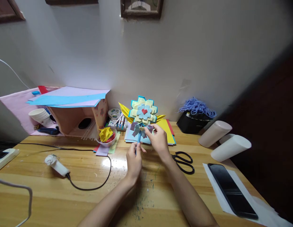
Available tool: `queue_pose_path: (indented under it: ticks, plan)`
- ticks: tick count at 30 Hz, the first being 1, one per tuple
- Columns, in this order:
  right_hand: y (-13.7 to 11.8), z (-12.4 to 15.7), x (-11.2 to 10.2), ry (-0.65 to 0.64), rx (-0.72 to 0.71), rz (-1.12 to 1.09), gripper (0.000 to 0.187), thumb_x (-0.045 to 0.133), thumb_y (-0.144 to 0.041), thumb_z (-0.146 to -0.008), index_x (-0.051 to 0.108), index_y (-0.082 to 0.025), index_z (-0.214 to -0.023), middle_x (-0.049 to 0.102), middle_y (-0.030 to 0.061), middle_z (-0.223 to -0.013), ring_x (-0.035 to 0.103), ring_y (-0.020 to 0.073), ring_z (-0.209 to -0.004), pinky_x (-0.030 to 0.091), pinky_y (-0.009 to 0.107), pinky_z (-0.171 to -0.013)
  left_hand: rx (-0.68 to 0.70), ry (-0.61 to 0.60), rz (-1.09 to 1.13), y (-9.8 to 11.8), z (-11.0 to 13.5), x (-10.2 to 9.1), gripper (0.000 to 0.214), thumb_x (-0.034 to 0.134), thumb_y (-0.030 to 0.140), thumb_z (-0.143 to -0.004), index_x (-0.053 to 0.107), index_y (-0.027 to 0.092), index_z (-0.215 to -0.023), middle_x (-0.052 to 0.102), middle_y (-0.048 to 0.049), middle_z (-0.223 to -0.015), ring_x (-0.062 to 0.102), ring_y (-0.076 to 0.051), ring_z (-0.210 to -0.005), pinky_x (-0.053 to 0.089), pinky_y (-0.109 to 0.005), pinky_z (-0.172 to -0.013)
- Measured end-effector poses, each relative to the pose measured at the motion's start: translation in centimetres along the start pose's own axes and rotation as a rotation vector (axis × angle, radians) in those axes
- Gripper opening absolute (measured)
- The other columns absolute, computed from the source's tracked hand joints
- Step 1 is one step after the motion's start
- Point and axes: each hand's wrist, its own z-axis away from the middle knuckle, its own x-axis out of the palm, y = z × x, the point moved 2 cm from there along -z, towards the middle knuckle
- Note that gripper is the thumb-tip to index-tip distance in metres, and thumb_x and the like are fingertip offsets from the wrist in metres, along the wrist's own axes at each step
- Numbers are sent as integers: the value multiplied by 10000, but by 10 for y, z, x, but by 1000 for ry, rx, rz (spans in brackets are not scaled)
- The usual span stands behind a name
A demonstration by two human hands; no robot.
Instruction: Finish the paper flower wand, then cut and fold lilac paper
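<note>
I hold a paper flower (143, 111) upright above the wooden table (66, 195). It has layered blue and pale yellow petals, a red heart at the centre and yellow leaves at the sides. My left hand (134, 159) is closed round its blue stem (138, 139). My right hand (158, 141) pinches a purple and blue paper bow (138, 129) fixed on the stem just under the bloom. A stack of coloured paper sheets (168, 130) lies behind the flower.
Black scissors (184, 161) lie right of my right hand. A phone (232, 190) rests on white paper at the right. A glue gun (56, 165) with its black cord lies left. A bowl of paper scraps (106, 136), markers (118, 121), a cardboard box (75, 118) and a yarn holder (195, 118) line the wall.
</note>
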Motion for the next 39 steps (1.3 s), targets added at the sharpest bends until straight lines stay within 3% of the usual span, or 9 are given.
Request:
queue_pose_path:
  ticks: [20, 26, 31, 35, 39]
  plan:
    - [-7, 6, -5, 66, 24, -22, 338, 571, -522, -706, 569, -186, -737, 581, 22, -654, 502, 150, -568, 361, 253, -517, 23, 20, -16, 2, 11, 2, 260, 362, 356, -891, 545, 178, -842, 596, -15, -706, 556, -144, -677, 385, -237, -666]
    - [-13, 9, -3, 245, 18, 11, 463, 651, -525, -626, 457, -202, -894, 560, 51, -845, 512, 194, -745, 413, 308, -665, 10, 37, 2, 7, 13, 2, 245, 355, 347, -895, 526, 178, -850, 570, 4, -675, 536, -125, -635, 387, -230, -660]
    - [-13, 12, 9, 330, 32, -169, 629, 680, -461, -628, 300, -209, -1062, 406, 130, -1126, 466, 212, -985, 444, 325, -766, -4, 64, 64, 11, 14, 2, 241, 359, 355, -892, 516, 179, -843, 542, 12, -647, 529, -126, -632, 396, -236, -668]
    - [-11, 13, 18, 220, 185, -443, 660, 688, -428, -626, 252, -217, -1074, 453, 119, -1091, 524, 188, -935, 478, 298, -728, -9, 74, 97, 15, 16, 2, 253, 367, 353, -889, 512, 179, -775, 543, 4, -657, 549, -137, -686, 402, -244, -698]
    - [-11, 12, 22, -50, 303, -666, 419, 621, -455, -683, 430, -175, -930, 555, 37, -792, 535, 130, -637, 464, 231, -530, -27, 63, 115, 20, 18, 2, 271, 365, 352, -890, 500, 180, -729, 546, 5, -657, 537, -129, -668, 398, -239, -705]
